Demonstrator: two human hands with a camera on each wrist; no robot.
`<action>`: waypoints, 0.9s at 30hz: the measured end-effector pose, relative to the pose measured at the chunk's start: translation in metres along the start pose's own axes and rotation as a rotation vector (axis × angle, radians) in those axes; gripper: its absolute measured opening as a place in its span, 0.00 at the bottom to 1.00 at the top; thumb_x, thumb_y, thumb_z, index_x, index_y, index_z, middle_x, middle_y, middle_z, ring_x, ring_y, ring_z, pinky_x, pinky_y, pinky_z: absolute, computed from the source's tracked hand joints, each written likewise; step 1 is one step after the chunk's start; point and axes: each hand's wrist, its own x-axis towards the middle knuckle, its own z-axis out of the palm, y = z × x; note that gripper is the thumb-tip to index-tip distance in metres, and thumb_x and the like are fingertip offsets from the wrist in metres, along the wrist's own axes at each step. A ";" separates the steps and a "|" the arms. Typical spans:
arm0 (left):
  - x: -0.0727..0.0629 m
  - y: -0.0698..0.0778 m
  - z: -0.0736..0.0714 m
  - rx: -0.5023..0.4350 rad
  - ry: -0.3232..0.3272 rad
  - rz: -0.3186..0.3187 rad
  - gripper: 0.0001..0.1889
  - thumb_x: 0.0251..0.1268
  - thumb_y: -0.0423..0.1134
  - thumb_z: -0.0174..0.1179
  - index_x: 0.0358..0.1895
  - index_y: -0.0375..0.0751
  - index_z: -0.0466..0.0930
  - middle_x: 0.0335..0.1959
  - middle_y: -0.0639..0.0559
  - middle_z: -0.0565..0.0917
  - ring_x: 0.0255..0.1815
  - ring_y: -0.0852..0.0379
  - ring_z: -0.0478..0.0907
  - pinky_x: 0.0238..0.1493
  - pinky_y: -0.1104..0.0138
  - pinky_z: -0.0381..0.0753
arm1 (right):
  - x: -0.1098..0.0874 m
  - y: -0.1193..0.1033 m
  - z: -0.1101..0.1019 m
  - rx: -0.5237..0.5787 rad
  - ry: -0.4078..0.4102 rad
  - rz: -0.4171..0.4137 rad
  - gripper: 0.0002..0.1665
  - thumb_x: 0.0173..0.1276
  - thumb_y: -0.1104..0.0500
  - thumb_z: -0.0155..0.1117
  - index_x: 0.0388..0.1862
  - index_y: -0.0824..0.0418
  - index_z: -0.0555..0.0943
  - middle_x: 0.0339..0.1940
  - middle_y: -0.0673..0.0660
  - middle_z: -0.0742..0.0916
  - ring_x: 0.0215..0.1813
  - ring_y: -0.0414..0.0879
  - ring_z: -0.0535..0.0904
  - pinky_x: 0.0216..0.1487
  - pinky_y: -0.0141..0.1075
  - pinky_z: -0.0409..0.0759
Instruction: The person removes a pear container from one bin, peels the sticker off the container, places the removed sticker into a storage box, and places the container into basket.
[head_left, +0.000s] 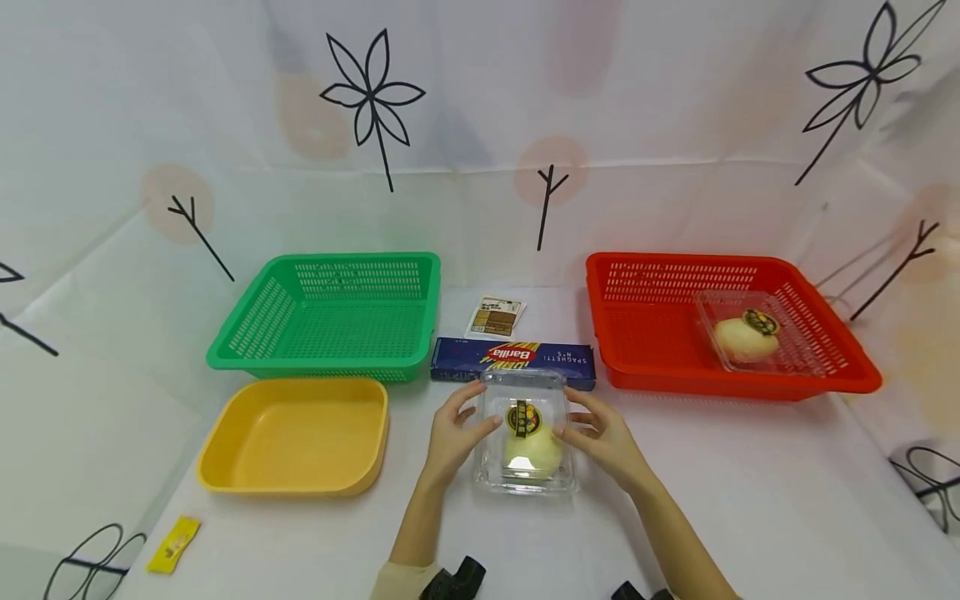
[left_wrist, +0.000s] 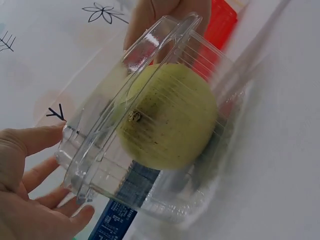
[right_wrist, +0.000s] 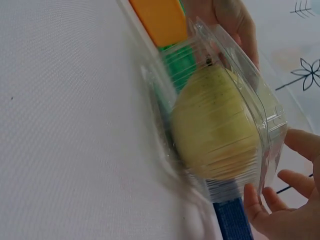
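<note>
Centrally, the left hand (head_left: 459, 429) and right hand (head_left: 606, 440) hold opposite sides of a clear container (head_left: 525, 486) enclosing a pale fruit (head_left: 536, 458); base contact with the tablecloth (head_left: 750, 500) is hard to judge. Its far edge overlaps the spaghetti box (head_left: 513, 357) in view; open white cloth extends nearer and rightward, below the red basket (head_left: 720, 383). Behind, a leaf-patterned sheet (head_left: 465, 108) hangs.
</note>
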 end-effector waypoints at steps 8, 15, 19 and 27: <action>0.010 0.003 0.013 0.031 -0.025 0.125 0.21 0.50 0.26 0.66 0.51 0.24 0.77 0.58 0.33 0.75 0.70 0.38 0.57 0.71 0.50 0.48 | -0.001 0.005 0.003 -0.015 -0.023 -0.029 0.35 0.59 0.69 0.65 0.65 0.72 0.66 0.66 0.72 0.67 0.56 0.69 0.72 0.56 0.57 0.72; 0.015 0.011 0.018 0.088 -0.047 0.105 0.21 0.49 0.26 0.67 0.50 0.24 0.78 0.57 0.34 0.76 0.71 0.35 0.53 0.69 0.41 0.45 | -0.002 0.009 0.003 0.008 -0.031 -0.037 0.35 0.60 0.70 0.64 0.66 0.72 0.65 0.67 0.72 0.65 0.58 0.71 0.70 0.56 0.57 0.72; 0.013 0.027 0.020 0.118 -0.078 0.109 0.20 0.47 0.24 0.66 0.47 0.21 0.77 0.54 0.30 0.77 0.70 0.32 0.53 0.66 0.37 0.45 | -0.002 0.012 0.003 0.027 -0.043 -0.008 0.36 0.61 0.68 0.63 0.68 0.69 0.63 0.69 0.71 0.64 0.59 0.73 0.69 0.55 0.55 0.75; 0.020 -0.008 0.018 0.324 -0.141 0.187 0.27 0.46 0.35 0.71 0.52 0.28 0.78 0.59 0.39 0.76 0.72 0.40 0.52 0.68 0.40 0.48 | -0.002 0.018 0.003 0.013 -0.069 0.014 0.38 0.64 0.65 0.61 0.71 0.65 0.60 0.69 0.71 0.66 0.62 0.69 0.68 0.58 0.48 0.73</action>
